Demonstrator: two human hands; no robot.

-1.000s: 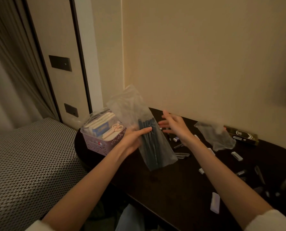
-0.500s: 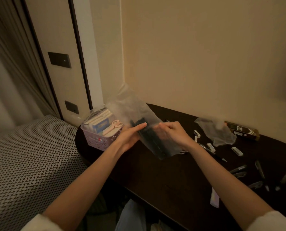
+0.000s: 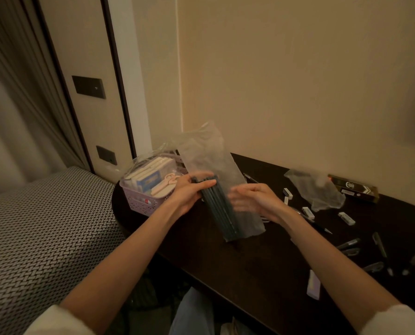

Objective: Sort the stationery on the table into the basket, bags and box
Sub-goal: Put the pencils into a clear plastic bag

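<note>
A clear plastic bag (image 3: 210, 155) stands slanted over the dark table (image 3: 262, 267), with a bundle of dark pencils (image 3: 219, 210) inside it. My left hand (image 3: 189, 193) grips the top of the pencil bundle through the bag. On the bag's right side my right hand (image 3: 252, 201) holds the plastic, blurred by motion. The lilac basket (image 3: 138, 204) with booklets and scissors sits just left of my left hand. A second clear bag (image 3: 317, 192) lies crumpled to the right. The dark box (image 3: 353, 188) lies by the wall.
Small white erasers (image 3: 307, 212) and several dark pens (image 3: 349, 244) lie scattered on the right half of the table. A pale flat eraser (image 3: 313, 285) sits near the front edge. A patterned bed (image 3: 39, 228) lies to the left, and the wall is close behind the table.
The bag with the pencils has tilted more upright and dropped toward the table. My left hand has shifted up to the pencil tops, and my right hand has moved along the bag's right side.
</note>
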